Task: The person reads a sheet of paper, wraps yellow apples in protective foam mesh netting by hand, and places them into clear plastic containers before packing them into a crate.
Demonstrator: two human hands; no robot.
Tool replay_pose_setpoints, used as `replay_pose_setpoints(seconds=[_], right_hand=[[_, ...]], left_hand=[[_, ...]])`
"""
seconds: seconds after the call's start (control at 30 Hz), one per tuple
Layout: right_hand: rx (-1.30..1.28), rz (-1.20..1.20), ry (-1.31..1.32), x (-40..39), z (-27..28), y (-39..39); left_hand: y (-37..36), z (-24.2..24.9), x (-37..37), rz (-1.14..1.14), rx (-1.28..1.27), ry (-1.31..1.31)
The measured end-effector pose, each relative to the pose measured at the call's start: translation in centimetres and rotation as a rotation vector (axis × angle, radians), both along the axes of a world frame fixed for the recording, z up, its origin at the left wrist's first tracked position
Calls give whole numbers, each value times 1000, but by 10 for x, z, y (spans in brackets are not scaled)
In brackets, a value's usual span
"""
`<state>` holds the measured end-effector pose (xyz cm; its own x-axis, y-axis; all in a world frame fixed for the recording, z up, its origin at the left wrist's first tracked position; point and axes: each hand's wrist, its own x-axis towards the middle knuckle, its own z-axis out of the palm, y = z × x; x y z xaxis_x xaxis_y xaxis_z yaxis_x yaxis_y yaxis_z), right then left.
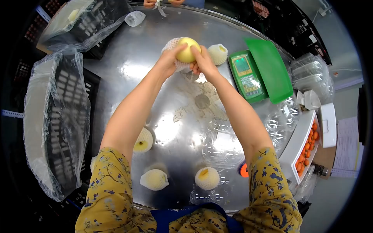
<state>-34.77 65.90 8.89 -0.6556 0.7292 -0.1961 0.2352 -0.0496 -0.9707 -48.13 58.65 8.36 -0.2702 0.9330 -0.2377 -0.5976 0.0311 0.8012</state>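
A yellow round fruit is held between my two hands over the metal table. My left hand grips its left side, with a white foam net around and behind the fruit there. Thumb on the fruit, my right hand holds it from the right. Just right of my right hand stands another fruit in a foam net. Nearer to me lie netted fruits at the left, the lower left and the lower middle.
Plastic-lined crates line the left side. A green-cased scale, clear plastic containers and a white tray of small orange fruits are at the right. Another person's hands show at the far edge.
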Motion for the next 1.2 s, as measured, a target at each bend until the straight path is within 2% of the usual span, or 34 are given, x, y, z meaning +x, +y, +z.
replay_pose_setpoints(seconds=[0.03,0.07,0.1,0.13,0.23,0.27,0.33,0.37,0.43,0.53,0.63,0.73,0.83,0.97,1.03,1.13,1.2], right_hand=[[221,33,-25,-2,-6,3],[444,63,-50,-3,-12,7],[668,92,-75,-5,-13,8],[771,53,-194,-9,-14,11],[1172,-79,55,-20,-20,18],[1088,-22,79,-23,-24,22],[918,93,124,-28,-30,29],[557,74,178,-30,-33,31],[-168,30,273,-34,-34,32],[-133,30,258,-40,-43,33],[-185,70,351,-44,-48,33],[28,201,407,-46,-48,31],[191,256,334,-48,-47,29],[201,279,351,-49,-51,32],[234,292,324,-48,-49,32],[335,72,254,-51,-49,22],[-294,158,349,-47,-49,32]], left_hand=[[8,-2,-6,64,-15,-146],[16,-9,-16,16,27,-227],[19,-8,-19,-9,19,-247],[22,-6,-23,-36,9,-266],[28,-3,-22,-60,-98,-308],[30,-3,-20,-57,-145,-317],[33,-14,-29,-53,-180,-166],[34,-20,-35,-51,-195,-91],[36,-33,-49,-79,-110,-151],[37,-38,-53,-84,-42,-209],[31,-38,-54,-62,7,-250],[28,-38,-56,-27,55,-282],[24,-38,-56,33,61,-300],[30,-51,-56,134,79,-234],[31,-50,-50,195,7,-151],[28,-49,-48,178,32,-104],[24,-45,-46,129,79,-111]])
